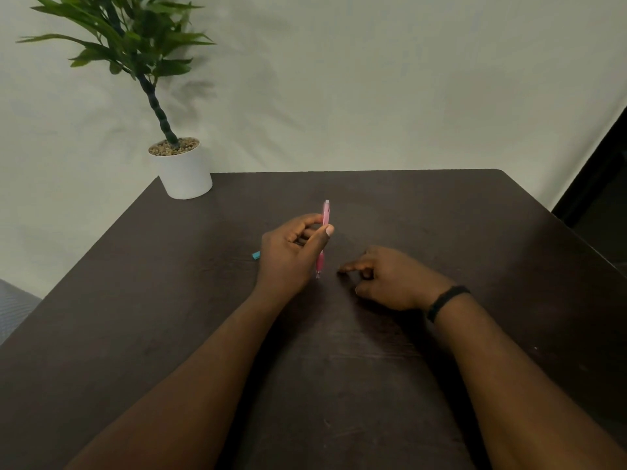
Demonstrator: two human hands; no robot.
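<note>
My left hand [291, 256] pinches a pink pen [325, 213] between thumb and fingers and holds it almost upright, tip down just above the dark table [475, 232]. A small teal object [256, 255] peeks out on the table behind my left hand; most of it is hidden. My right hand [393, 278] rests on the table to the right of the pen tip, fingers loosely curled and holding nothing, index finger pointing toward the pen. A black band [446, 301] sits on my right wrist.
A green plant in a white pot [185, 171] stands at the table's far left corner. A pale cloth backdrop [373, 79] hangs behind the table. A dark opening [604, 184] lies at the right edge.
</note>
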